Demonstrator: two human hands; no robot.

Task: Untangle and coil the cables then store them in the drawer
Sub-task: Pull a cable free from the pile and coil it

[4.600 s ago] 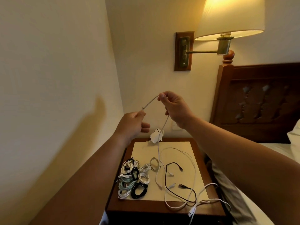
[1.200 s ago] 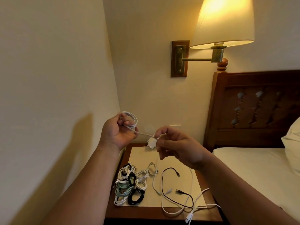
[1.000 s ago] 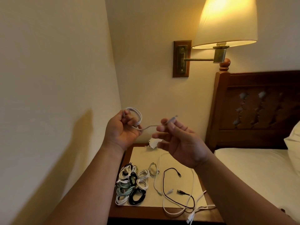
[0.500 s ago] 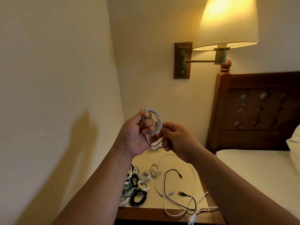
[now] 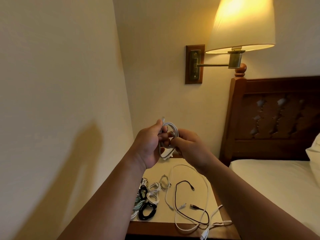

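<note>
Progress partial: your left hand (image 5: pixel 149 146) and right hand (image 5: pixel 190 150) grip the thin white cable coil (image 5: pixel 167 155) above the wooden nightstand (image 5: pixel 152 228); coiled bundles (image 5: pixel 147 196) lie at its left edge; loose black cable (image 5: pixel 176 200) and loose white cable (image 5: pixel 206 184) near its front await coiling; drawer unseen.

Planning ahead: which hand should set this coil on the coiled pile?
Likely the left hand: it grips the white coil, and the coiled pile lies beside that forearm on the nightstand.
</note>
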